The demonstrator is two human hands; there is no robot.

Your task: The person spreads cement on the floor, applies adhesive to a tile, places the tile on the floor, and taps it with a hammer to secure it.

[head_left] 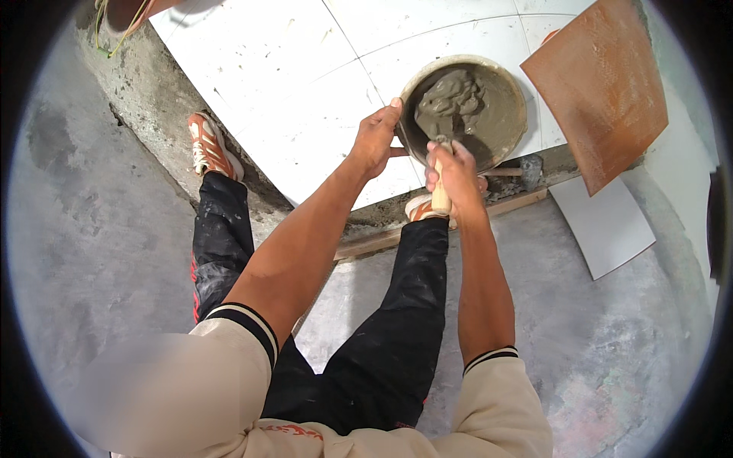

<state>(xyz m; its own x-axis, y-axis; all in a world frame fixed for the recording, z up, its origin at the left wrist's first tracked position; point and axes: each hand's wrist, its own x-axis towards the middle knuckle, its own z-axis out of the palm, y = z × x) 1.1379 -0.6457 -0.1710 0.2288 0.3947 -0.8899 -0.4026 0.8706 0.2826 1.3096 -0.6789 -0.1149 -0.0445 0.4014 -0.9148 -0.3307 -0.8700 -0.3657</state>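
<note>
My left hand (376,139) grips the left rim of a round bucket (517,122), which holds wet grey mortar (452,98) heaped toward the back. My right hand (456,172) is closed around the pale wooden handle (440,198) of a tool that reaches into the near part of the bucket; its working end is hidden in the mortar. The bucket stands at the near edge of white tiles (267,76). Partly behind my right hand and the bucket lies another tool with a wooden handle and grey head (532,172).
A brown board or tile (593,91) leans at the right, above a white tile (599,225) on the grey concrete floor (114,252). A rough ledge (137,99) and wooden strip (515,204) edge the tiles near my feet. A reddish object with thin strands (122,17) is at the top left.
</note>
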